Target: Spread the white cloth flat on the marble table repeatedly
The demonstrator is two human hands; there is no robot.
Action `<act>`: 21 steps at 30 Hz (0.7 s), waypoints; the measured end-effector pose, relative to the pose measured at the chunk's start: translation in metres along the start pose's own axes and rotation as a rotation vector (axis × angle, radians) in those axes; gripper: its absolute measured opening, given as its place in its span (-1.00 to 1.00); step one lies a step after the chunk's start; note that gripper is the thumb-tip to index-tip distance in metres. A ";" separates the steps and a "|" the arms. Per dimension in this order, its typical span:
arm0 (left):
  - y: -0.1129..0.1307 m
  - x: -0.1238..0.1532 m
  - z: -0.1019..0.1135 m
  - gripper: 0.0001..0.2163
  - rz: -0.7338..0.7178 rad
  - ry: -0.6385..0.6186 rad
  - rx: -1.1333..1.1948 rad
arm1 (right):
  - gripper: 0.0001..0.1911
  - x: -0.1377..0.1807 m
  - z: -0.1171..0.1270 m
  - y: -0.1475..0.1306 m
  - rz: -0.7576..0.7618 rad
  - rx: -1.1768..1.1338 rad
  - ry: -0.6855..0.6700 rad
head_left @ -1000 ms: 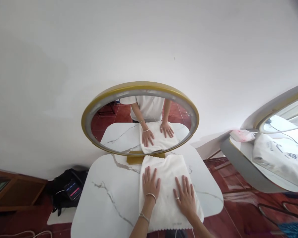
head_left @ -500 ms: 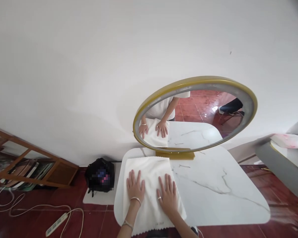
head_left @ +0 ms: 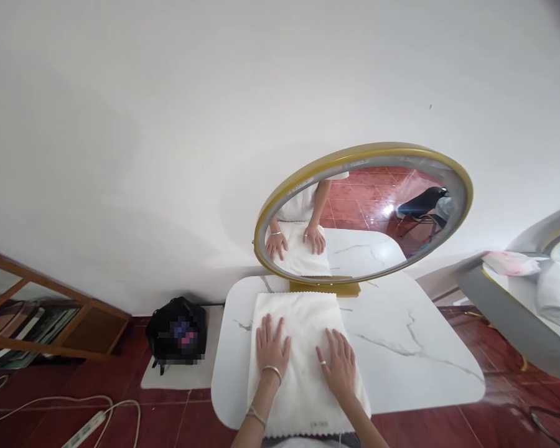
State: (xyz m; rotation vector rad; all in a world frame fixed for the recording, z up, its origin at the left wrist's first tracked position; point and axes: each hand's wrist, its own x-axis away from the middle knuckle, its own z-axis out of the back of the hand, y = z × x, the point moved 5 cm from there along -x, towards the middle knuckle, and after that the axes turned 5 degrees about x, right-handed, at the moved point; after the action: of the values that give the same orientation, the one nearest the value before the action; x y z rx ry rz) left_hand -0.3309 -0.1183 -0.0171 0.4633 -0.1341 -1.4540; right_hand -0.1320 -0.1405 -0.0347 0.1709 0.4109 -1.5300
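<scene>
1. So the white cloth (head_left: 303, 367) lies spread out on the left part of the marble-look table (head_left: 401, 379), zigzag edges and all, a few soft wrinkles in it, running down to the near edge.
2. Left hand (head_left: 272, 348) is palm-down on the cloth's left side, fingers extended and a bit fanned, gripping nothing. Two bracelets on that wrist.
3. Right hand (head_left: 340, 367) is also flat on the cloth, over on its right side, thumb wide of the fingers, nothing grasped. There's a ring on it.
4. Gold-rimmed oval mirror (head_left: 364, 218) stands just behind, reflecting both hands.
5. Black bag (head_left: 175, 336) sits left of the table, partly pixelated.
</scene>
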 end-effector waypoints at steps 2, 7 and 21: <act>-0.014 0.001 0.006 -0.54 0.005 0.008 -0.007 | -0.29 -0.012 -0.001 -0.014 0.039 -0.017 0.028; -0.049 -0.004 0.018 -0.53 0.060 0.002 -0.031 | -0.31 -0.034 -0.009 -0.066 0.342 -0.065 -0.042; -0.083 -0.113 0.021 -0.53 0.100 -0.021 -0.058 | -0.20 -0.137 -0.069 -0.141 0.305 -0.081 -0.004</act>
State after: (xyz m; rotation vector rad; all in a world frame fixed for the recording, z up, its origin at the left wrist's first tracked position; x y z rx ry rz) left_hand -0.4293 -0.0166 -0.0087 0.3884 -0.1299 -1.3614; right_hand -0.2807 0.0059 -0.0280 0.1596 0.4222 -1.2123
